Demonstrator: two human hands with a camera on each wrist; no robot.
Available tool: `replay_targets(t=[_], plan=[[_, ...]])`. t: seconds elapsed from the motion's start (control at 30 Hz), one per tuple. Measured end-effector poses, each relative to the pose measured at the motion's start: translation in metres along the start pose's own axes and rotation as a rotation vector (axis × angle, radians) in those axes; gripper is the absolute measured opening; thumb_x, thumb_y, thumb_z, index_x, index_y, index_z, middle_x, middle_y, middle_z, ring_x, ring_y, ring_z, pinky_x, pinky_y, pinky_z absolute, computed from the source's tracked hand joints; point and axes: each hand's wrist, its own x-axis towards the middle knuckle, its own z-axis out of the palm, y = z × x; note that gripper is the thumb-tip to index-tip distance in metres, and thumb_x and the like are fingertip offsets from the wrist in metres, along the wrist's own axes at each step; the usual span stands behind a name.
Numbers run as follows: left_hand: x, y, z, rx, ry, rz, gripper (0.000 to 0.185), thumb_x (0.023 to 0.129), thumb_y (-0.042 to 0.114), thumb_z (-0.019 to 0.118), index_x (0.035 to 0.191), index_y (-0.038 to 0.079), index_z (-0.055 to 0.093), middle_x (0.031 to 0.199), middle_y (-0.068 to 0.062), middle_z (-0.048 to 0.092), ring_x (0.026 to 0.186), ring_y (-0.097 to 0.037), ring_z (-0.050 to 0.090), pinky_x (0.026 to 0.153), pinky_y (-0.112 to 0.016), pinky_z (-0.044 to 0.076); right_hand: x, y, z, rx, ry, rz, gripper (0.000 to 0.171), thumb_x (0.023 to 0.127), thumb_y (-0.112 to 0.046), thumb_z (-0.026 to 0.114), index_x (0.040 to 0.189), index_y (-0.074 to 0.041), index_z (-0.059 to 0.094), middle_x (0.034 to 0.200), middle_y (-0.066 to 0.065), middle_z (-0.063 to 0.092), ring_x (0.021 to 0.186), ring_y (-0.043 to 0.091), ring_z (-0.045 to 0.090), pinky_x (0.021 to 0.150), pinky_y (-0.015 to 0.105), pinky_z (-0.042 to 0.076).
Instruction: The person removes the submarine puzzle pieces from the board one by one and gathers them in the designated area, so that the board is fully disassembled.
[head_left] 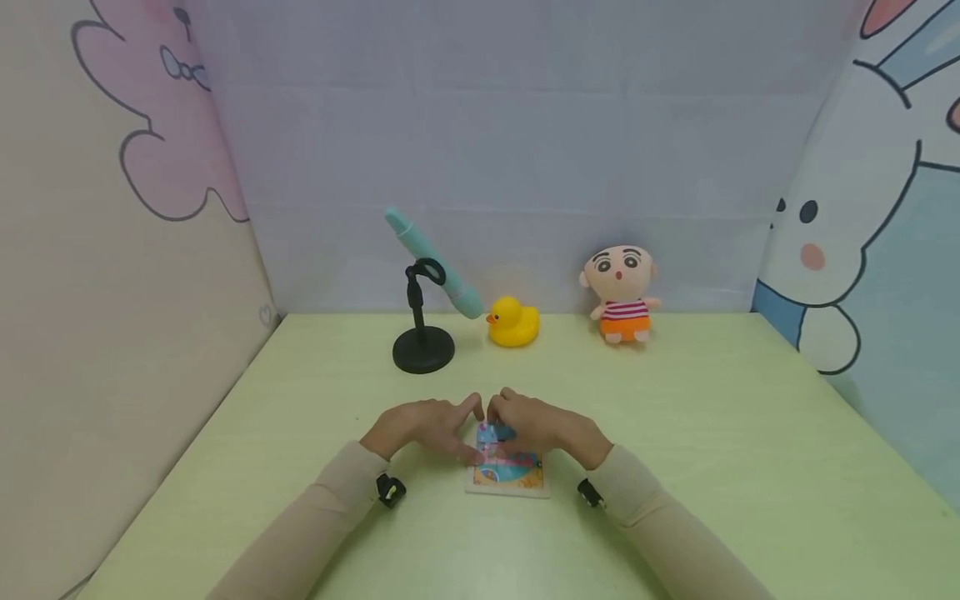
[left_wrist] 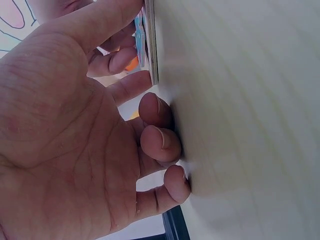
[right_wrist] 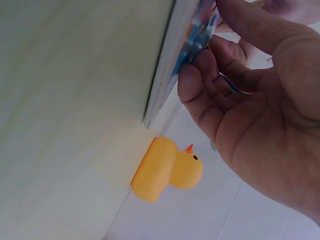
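A small jigsaw puzzle (head_left: 510, 477) in a pale wooden tray lies flat on the table, its picture blue, pink and orange. At its left side my left hand (head_left: 438, 427) holds the tray between thumb and index finger; the other fingers (left_wrist: 161, 142) rest loosely bent on the tabletop. My right hand (head_left: 536, 423) reaches over the upper right of the puzzle, fingers curled. Between its thumb and fingers shows a dark blue puzzle piece (head_left: 505, 432). In the right wrist view, the fingertips (right_wrist: 190, 80) touch the puzzle's face and partly cover it.
Behind the puzzle stands a teal microphone (head_left: 435, 262) on a black stand (head_left: 423, 350). A yellow rubber duck (head_left: 513, 322) sits beside it, and a plush doll (head_left: 621, 293) leans at the back right. A pale wall (head_left: 510, 150) closes off the table's far edge.
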Motion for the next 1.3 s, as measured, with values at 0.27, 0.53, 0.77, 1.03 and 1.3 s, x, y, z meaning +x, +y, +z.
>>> replay_targets(t=[0.27, 0.53, 0.77, 1.03, 1.3], plan=[[0.0, 0.003, -0.001, -0.006, -0.015, -0.023, 0.061, 0.085, 0.057, 0.073, 0.125, 0.03, 0.035, 0.077, -0.002, 0.05, 0.074, -0.02, 0.053, 0.068, -0.033, 0.038, 0.004, 0.004, 0.004, 0.001, -0.007, -0.027, 0.026, 0.092, -0.013, 0.074, 0.11, -0.009, 0.056, 0.101, -0.002, 0.05, 0.094, 0.015, 0.051, 0.092, 0.031, 0.047], [0.002, 0.002, -0.001, -0.004, -0.011, -0.012, 0.06, 0.085, 0.056, 0.073, 0.125, 0.031, 0.035, 0.081, -0.004, 0.057, 0.076, -0.021, 0.056, 0.07, -0.033, 0.041, 0.003, 0.005, 0.003, -0.009, -0.016, -0.05, 0.022, 0.093, -0.012, 0.072, 0.111, -0.006, 0.061, 0.1, 0.0, 0.051, 0.093, 0.016, 0.051, 0.091, 0.033, 0.047], [0.001, 0.002, -0.001, -0.012, -0.008, -0.015, 0.061, 0.085, 0.056, 0.073, 0.126, 0.031, 0.035, 0.082, -0.004, 0.057, 0.077, -0.021, 0.056, 0.07, -0.033, 0.04, 0.003, 0.004, 0.002, -0.019, 0.004, -0.077, 0.018, 0.095, -0.013, 0.07, 0.107, -0.005, 0.059, 0.095, 0.001, 0.051, 0.087, 0.016, 0.049, 0.084, 0.031, 0.047], [-0.002, 0.002, 0.0, -0.02, -0.006, -0.011, 0.06, 0.085, 0.056, 0.073, 0.124, 0.03, 0.035, 0.079, -0.003, 0.054, 0.075, -0.019, 0.054, 0.068, -0.032, 0.039, 0.004, 0.007, -0.002, 0.127, 0.006, -0.109, 0.008, 0.099, -0.008, 0.064, 0.1, -0.006, 0.056, 0.086, -0.001, 0.052, 0.076, 0.012, 0.049, 0.072, 0.025, 0.044], [-0.002, 0.002, -0.002, 0.009, -0.014, -0.016, 0.061, 0.086, 0.055, 0.073, 0.126, 0.029, 0.035, 0.076, -0.002, 0.05, 0.075, -0.02, 0.054, 0.067, -0.032, 0.038, 0.003, 0.026, -0.013, 0.244, -0.016, -0.087, 0.007, 0.1, -0.011, 0.061, 0.096, -0.011, 0.056, 0.086, -0.002, 0.056, 0.077, 0.011, 0.053, 0.069, 0.025, 0.045]])
